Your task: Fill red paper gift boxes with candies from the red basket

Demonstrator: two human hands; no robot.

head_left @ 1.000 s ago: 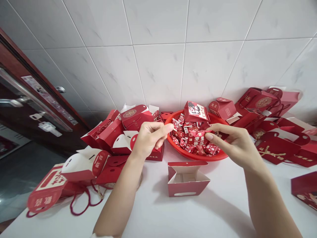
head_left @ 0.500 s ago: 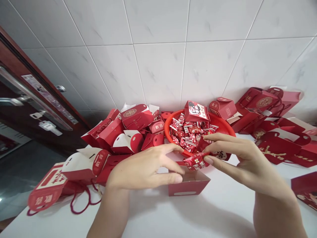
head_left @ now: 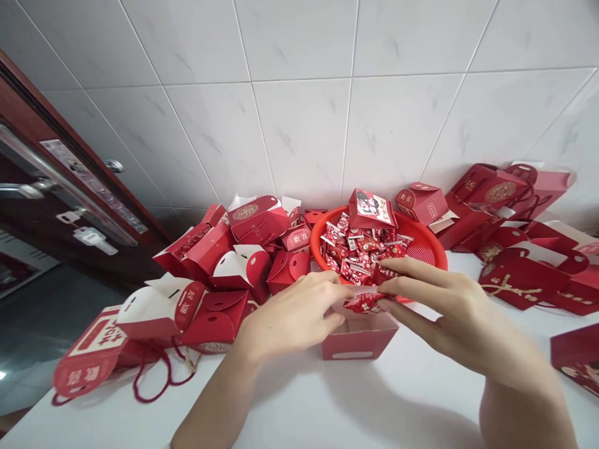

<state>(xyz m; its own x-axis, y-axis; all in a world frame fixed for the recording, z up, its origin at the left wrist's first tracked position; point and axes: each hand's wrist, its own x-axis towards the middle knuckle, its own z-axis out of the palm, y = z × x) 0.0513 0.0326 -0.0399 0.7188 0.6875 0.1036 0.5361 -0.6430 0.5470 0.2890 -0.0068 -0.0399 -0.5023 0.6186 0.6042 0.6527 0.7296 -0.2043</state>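
White, smooth worktop (head_left: pixel 365 405) shows btwn the two forearms, w/ open room from the near side up to the box. Its left edge runs diagonally; dark-red twisted cord loops (head_left: pixel 163 383) lie near it, beside a red paper gift box w/ a rounded flap (head_left: pixel 88 362). Rt side: a red printed box (head_left: pixel 580 358), cut off by the frame, w/ white surface btwn it and the right forearm.

Next, mid: open-topped red cardboard box (head_left: pixel 360 348), pale inside, upright, front edge facing the person. Right hand (head_left: pixel 453 312) grips a red-wrapped candy w/ pale print (head_left: pixel 362 304) in its fingertips, just over the box's opening. Left hand (head_left: pixel 294 312) is at the box's left/rear edge, fingers part-curled; can't tell if it pinches the cardboard.

Just behind: round orange-red plastic basket (head_left: pixel 441 259), approx. half full of wrapped candies (head_left: pixel 360 243); perforated floor shows at rt. Small red box w/ a printed picture (head_left: pixel 372 210) sits at its rear rim.

Red boxes w/ white linings (head_left: pixel 241 268) crowd its left side; more dark-red boxes w/ gold print (head_left: pixel 521 274) pile up at rt, little room btwn them.

Far: grey-white tiled wall (head_left: pixel 299 137); far left, dark red-brown door (head_left: pixel 152 243) w/ keys (head_left: pixel 96 240) hanging.
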